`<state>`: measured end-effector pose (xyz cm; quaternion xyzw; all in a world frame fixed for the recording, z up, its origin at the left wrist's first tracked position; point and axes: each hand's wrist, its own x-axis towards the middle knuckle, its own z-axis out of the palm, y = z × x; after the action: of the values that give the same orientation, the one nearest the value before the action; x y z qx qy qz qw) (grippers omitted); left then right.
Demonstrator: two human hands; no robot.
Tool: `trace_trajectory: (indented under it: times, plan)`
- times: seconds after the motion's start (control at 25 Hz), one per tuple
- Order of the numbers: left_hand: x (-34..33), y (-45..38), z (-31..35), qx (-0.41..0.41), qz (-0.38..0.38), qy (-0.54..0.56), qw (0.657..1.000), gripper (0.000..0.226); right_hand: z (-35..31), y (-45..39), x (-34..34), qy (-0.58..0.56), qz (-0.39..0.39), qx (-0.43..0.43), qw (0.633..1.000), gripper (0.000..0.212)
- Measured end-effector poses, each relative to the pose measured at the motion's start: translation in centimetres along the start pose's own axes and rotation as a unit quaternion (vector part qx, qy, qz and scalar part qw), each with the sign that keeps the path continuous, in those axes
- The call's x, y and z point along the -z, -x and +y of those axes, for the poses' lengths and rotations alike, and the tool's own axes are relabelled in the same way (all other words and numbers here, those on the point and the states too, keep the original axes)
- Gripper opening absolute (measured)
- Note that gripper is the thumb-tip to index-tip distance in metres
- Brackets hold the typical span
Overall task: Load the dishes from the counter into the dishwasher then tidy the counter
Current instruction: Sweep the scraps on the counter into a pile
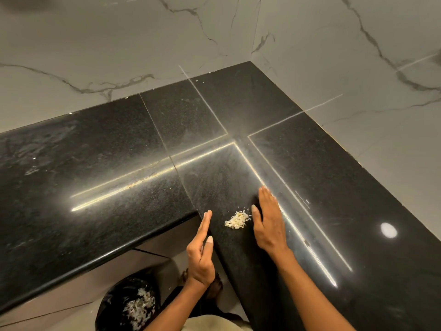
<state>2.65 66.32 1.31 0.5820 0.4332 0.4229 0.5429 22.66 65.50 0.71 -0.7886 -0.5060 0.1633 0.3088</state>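
Observation:
A small heap of pale rice scraps lies on the black granite counter, close to the counter's inner corner edge. My right hand lies flat on the counter just right of the heap, fingers straight and together, its thumb beside the scraps. My left hand is held on edge at the counter's rim, left of the heap, palm turned toward it and fingers straight. Neither hand holds anything.
The counter is L-shaped and meets marble walls at the back and right. Below the inner corner, on the floor, stands a bin with a black bag with white rice scraps inside. A few crumbs lie at the counter's left.

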Motion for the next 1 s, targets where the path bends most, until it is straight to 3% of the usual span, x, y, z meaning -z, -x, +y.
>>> trace_trajectory:
  times: [0.12,0.32,0.44,0.56,0.72,0.88,1.0]
  plan:
    - [-0.2,1.2,-0.2,0.026,0.012,0.027,0.999,0.054,-0.8,0.2,-1.3,0.041,-0.058,0.065,0.995,0.06]
    - [-1.4,1.8,-1.4,0.042,0.056,0.067,0.995,0.059,-2.8,4.8,-2.9,0.006,-0.056,0.131,0.99,0.055]
    - [-2.0,1.6,-2.1,0.044,0.104,0.107,0.988,0.061,-3.1,5.1,-2.4,-0.095,-0.047,0.099,0.989,0.052]
    - [-2.7,1.7,-2.4,0.043,0.156,0.17,0.972,0.058,-1.5,2.7,-1.0,-0.142,0.009,0.023,0.99,0.051]
    - [-4.5,0.8,-3.0,0.037,0.237,0.287,0.928,0.058,-1.0,1.6,-1.6,-0.075,0.006,0.004,0.997,0.056]
    - [-5.2,0.3,-3.1,0.029,0.292,0.41,0.863,0.06,-2.1,3.8,-3.7,-0.037,-0.017,0.049,0.998,0.058]
    - [-5.2,0.3,-3.9,0.009,0.309,0.442,0.842,0.06,-2.8,5.8,-4.8,-0.034,-0.045,0.084,0.995,0.058]
